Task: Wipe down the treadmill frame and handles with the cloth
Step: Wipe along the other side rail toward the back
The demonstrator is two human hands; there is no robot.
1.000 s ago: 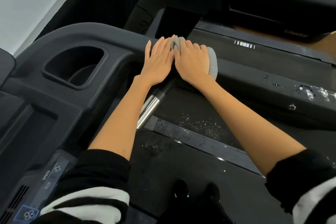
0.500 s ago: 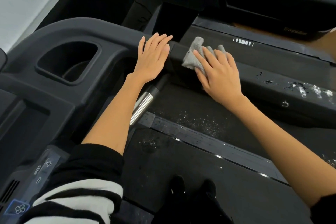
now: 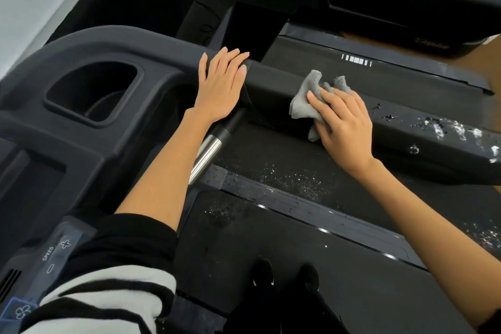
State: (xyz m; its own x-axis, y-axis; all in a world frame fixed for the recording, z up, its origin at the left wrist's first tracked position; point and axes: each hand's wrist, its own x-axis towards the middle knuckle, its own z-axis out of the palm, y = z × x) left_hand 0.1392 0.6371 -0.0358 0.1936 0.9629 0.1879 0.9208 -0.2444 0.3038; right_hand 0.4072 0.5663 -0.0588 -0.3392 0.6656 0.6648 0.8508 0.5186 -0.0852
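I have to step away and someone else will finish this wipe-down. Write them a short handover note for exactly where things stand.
Left hand: flat, fingers straight, resting on the treadmill's handrail where it meets the console, holding nothing.
Right hand: presses the grey cloth against the handrail's padded top and side.
Done: the stretch of rail between the hands shows no marks.
Left: white flaky marks farther right on the rail, beyond the cloth; specks on the belt below. The silver grip and console show no sign either way of having been wiped.
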